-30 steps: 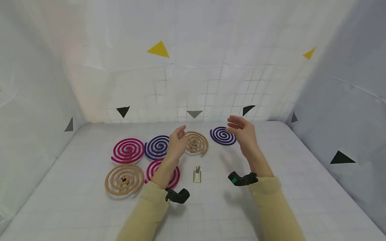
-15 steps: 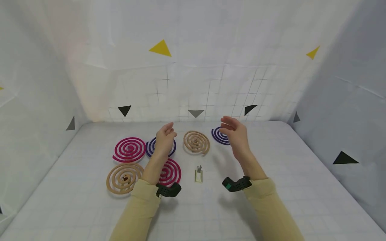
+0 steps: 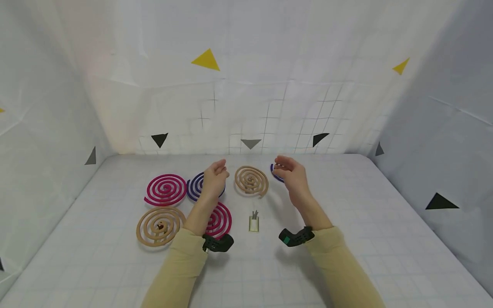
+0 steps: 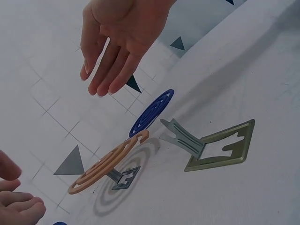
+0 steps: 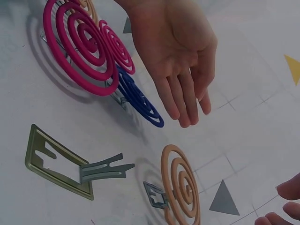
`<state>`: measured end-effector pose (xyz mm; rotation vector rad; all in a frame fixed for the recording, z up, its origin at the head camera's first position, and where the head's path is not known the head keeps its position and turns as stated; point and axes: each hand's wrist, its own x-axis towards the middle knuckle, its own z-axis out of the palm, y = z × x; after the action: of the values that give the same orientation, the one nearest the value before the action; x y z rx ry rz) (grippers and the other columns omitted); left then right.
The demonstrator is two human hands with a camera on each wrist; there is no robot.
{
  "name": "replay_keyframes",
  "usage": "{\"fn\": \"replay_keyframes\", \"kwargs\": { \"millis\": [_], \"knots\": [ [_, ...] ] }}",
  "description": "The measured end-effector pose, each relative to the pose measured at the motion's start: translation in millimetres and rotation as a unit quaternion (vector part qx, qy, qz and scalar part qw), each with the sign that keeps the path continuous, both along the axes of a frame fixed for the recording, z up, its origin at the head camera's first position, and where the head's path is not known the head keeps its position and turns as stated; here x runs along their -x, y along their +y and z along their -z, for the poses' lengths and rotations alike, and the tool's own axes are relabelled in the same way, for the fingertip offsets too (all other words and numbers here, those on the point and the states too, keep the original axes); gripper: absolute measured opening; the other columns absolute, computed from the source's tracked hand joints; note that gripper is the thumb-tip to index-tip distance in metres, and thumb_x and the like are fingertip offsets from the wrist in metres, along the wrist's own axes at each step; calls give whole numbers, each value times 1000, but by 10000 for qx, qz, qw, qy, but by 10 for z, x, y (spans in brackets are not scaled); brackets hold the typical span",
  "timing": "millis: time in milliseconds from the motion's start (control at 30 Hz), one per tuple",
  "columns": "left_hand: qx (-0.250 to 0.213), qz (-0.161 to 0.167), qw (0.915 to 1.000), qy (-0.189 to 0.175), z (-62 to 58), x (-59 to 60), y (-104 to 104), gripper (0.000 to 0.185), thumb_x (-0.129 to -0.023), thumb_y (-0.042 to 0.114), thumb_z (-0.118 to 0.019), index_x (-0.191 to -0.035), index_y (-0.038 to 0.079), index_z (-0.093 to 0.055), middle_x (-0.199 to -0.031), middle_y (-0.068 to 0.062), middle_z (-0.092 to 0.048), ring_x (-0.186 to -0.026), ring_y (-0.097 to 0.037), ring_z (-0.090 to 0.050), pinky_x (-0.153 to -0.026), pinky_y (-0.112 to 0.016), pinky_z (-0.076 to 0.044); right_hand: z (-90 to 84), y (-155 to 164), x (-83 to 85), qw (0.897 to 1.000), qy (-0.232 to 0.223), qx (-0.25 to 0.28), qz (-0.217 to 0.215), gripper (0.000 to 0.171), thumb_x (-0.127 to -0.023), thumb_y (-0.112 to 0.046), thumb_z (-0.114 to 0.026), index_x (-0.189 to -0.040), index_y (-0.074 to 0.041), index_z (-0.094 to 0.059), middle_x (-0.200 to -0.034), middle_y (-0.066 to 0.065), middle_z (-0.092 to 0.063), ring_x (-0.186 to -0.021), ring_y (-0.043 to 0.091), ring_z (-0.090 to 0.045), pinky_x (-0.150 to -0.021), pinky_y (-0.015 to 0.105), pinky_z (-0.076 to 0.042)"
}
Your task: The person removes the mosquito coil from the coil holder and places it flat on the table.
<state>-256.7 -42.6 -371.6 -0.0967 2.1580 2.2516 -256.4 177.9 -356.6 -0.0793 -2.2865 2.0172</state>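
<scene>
My left hand (image 3: 214, 179) hovers in the air, fingers extended and nothing held, overlapping a blue mosquito coil (image 3: 194, 186) in the head view. Over on the right, my empty right hand (image 3: 293, 176) hangs with relaxed fingers, partly hiding another blue coil (image 4: 152, 112). Between the hands a tan coil (image 3: 250, 181) sits raised on a small metal stand (image 5: 155, 196). Nearer to me lies a bare metal coil stand (image 3: 253, 224), its forked tongue bent upward. The left wrist view shows the right palm at the top; the right wrist view shows the left palm.
On the left are a pink coil (image 3: 165, 190) and, nearer, a tan coil (image 3: 160, 226). Another pink coil (image 3: 221, 220) is partly covered by the left forearm. White sheeting (image 3: 246, 64) with yellow, black and grey triangles walls the white table (image 3: 246, 278) at back and sides.
My left hand has moved left, off the middle tan coil and over the blue one. My right hand has moved left and slightly down. The coils and the bare stand stay put.
</scene>
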Motion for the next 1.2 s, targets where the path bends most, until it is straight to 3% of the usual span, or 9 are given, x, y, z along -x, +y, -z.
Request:
{"fn": "replay_keyframes", "kwargs": {
  "millis": [267, 633, 1200],
  "knots": [
    [84, 29, 9999, 93, 48, 24, 58, 48, -93, 2, -43, -141, 2, -37, -146, -14, -38, -136, -25, -33, -111, -37, -30, 81, -36, 50, 9998, -172, 58, 22, 44, -86, 0, -59, -130, -3, -51, -132, 15, -51, -118, 25, -50, -101, 36, -43],
    [392, 426, 9982, 124, 142, -1, 154, 46, -93, 1, -41, -140, 0, -38, -144, -21, -39, -136, -27, -34, -111, -40, -30, 335, -52, 121, 9981, -520, 100, -300, 48, -87, 3, -54, -134, 0, -46, -137, 20, -46, -125, 27, -45, -104, 38, -40],
    [303, 461, 9985, 75, 215, 18, 220, 45, -95, 4, -44, -138, -5, -37, -139, -24, -44, -132, -29, -39, -110, -40, -31, 507, -47, 172, 9970, -655, 55, -408, 56, -82, 8, -54, -137, 3, -42, -136, 19, -47, -122, 31, -48, -106, 39, -37]
  ]
}}
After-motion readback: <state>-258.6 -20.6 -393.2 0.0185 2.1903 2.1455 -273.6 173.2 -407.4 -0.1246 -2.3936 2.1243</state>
